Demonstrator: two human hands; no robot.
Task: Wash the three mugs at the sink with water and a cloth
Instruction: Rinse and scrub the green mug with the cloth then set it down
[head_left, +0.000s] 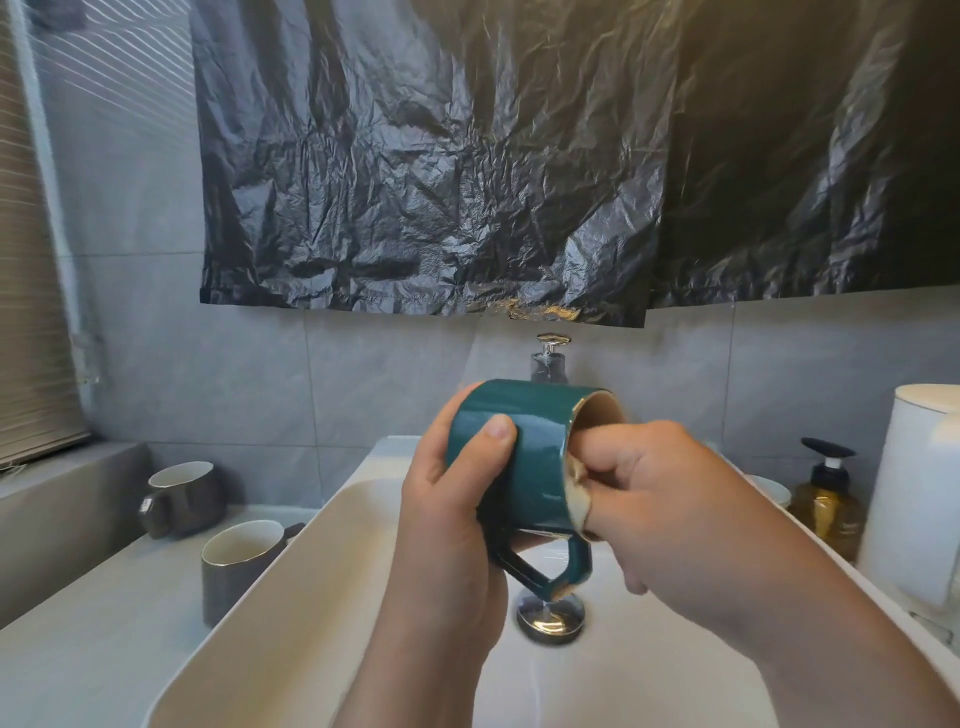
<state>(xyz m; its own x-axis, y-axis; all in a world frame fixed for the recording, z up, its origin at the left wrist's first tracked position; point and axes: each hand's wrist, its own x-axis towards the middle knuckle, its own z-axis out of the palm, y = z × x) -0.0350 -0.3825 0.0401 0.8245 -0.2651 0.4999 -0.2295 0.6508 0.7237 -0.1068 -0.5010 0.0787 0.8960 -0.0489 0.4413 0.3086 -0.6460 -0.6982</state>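
My left hand (452, 499) grips a dark green mug (535, 457) on its side above the white sink (291, 587), mouth to the right and handle pointing down. My right hand (654, 504) pinches a small beige cloth (577, 493) at the mug's rim, with fingers reaching into the mouth. Two grey mugs stand on the counter to the left: one (236, 564) beside the sink, the other (184, 499) farther back near the wall.
A chrome drain plug (550, 618) sits in the basin under the mug. The tap (549, 358) rises behind it. On the right stand an amber pump bottle (827, 499) and a white container (917, 493). Black plastic sheeting (467, 156) covers the wall above.
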